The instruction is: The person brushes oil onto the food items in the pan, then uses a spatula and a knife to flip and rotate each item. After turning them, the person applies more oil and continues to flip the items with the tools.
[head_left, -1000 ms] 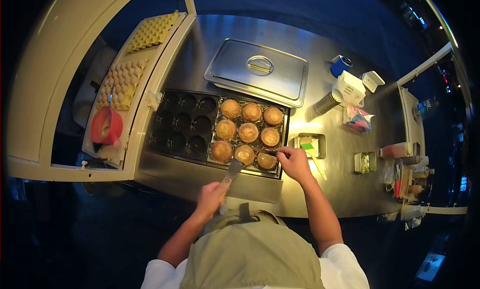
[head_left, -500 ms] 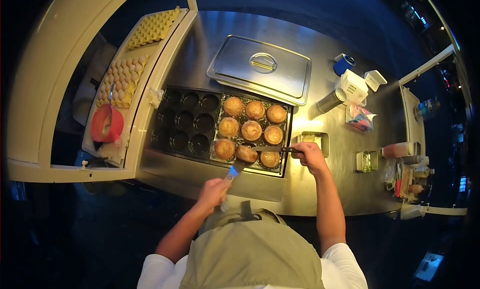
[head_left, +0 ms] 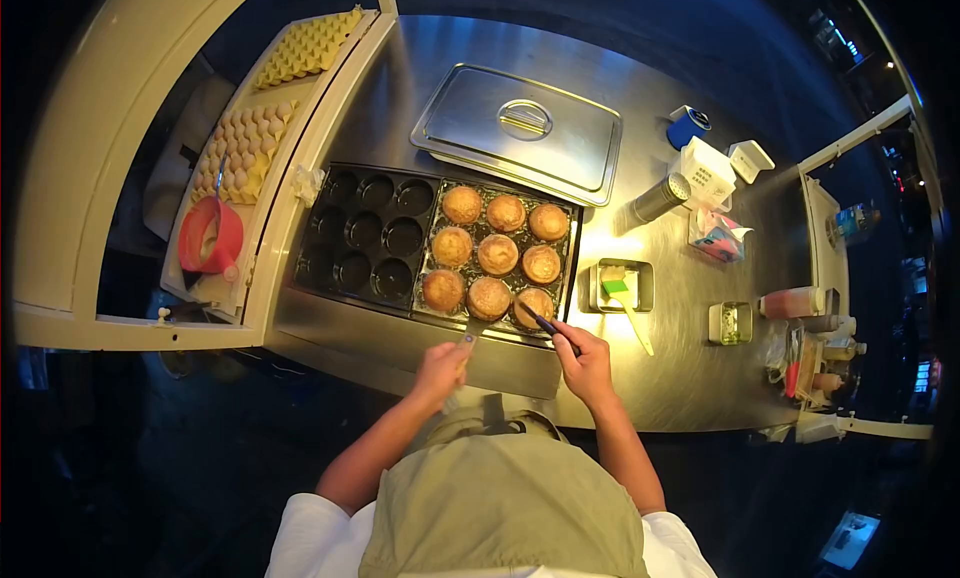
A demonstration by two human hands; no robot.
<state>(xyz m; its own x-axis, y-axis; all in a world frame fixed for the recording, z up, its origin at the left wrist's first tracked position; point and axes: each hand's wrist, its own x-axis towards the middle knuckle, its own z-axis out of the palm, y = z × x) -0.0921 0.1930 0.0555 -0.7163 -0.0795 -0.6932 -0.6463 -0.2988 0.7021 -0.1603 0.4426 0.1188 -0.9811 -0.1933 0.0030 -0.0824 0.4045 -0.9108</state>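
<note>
My left hand is closed round the handle of a metal spatula, whose blade is at the lower edge of the middle front cake. In my right hand is a dark-handled knife, its tip at the front right cake. Several round browned cakes sit in the right half of the black moulded pan. The left half has bare round moulds.
Behind the pan lies a lidded steel tray. To the right are a tin with a green brush, a shaker, a smaller tin and bottles. Egg trays and a red pot stand left.
My right hand and the knife have moved down and left, from the middle front cake to the right one. The middle cake, tilted before, sits flat. The green brush, formerly hidden, shows.
</note>
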